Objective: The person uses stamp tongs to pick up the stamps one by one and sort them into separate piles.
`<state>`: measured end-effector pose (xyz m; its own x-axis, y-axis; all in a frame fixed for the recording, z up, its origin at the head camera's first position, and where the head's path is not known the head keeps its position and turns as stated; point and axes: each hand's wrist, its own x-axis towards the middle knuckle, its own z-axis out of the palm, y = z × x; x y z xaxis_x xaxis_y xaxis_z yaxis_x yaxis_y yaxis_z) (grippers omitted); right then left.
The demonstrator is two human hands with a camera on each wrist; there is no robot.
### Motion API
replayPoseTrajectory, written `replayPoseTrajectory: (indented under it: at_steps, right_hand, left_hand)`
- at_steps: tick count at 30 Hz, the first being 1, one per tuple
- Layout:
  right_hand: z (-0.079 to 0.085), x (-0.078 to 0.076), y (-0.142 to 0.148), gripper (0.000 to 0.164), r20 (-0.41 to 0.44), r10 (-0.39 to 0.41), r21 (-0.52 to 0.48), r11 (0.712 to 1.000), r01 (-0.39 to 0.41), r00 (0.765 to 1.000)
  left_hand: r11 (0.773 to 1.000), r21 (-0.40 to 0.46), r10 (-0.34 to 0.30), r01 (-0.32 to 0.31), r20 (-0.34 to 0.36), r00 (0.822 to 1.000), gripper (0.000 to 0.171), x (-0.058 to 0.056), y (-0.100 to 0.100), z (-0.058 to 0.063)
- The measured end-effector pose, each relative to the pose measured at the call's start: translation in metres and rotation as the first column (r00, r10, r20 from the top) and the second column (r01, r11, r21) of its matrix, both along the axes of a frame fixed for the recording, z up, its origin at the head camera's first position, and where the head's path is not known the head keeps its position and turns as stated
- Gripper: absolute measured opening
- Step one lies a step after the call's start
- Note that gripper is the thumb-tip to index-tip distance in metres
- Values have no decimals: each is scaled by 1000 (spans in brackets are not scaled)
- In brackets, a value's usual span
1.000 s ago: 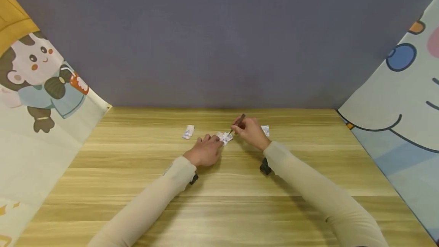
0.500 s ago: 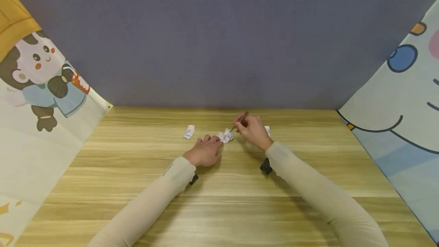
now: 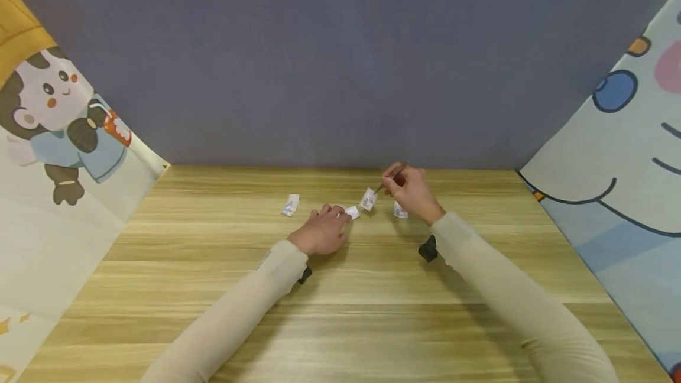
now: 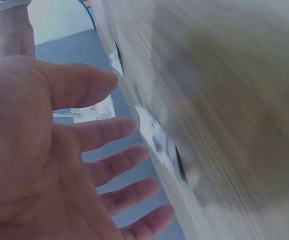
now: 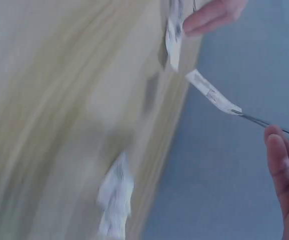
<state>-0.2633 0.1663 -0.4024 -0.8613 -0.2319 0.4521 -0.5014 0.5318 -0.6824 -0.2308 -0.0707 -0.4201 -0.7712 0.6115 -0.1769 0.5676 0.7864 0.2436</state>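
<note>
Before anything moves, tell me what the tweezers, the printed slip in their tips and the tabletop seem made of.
Tweezers: probably metal, seemingly satin; the prongs look thin, straight and grey.
Printed slip: likely paper, perhaps thin film, since it is white, thin and slightly curled; its finish is unclear.
Tabletop: wood or wood-look laminate, smooth with a faint sheen, showing streaky grain.
</note>
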Motion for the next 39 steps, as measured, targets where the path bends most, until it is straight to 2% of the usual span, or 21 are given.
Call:
replayPoseTrajectory:
  at_steps: [5,10,17,22,27,39]
  right_hand:
    - [1,1,28,5,63,-63,30,998,62,996]
    - [-7,1,46,11,130,-111,48,993,105,985]
    - [-22,-2,61,8,135,-152,80,987,142,979]
    - [-31,-5,64,9,142,-149,87,987,137,979]
    - [-33,-5,62,8,114,-149,102,985,138,982]
    - [-37,-1,65,5,75,-186,167,971,171,980]
  left_hand:
    - [999,22,-41,41,11,999,51,-2,20,2]
    - [997,-4,-73,73,2,997,52,-6,42,2]
    - [995,-40,-92,93,30,995,52,-9,78,-2]
    - [990,-120,-81,80,-8,997,52,-10,98,-6]
    - [984,-160,-76,72,-23,997,52,-11,104,-9]
    - [988,-139,-74,71,-17,997,52,-11,101,-10]
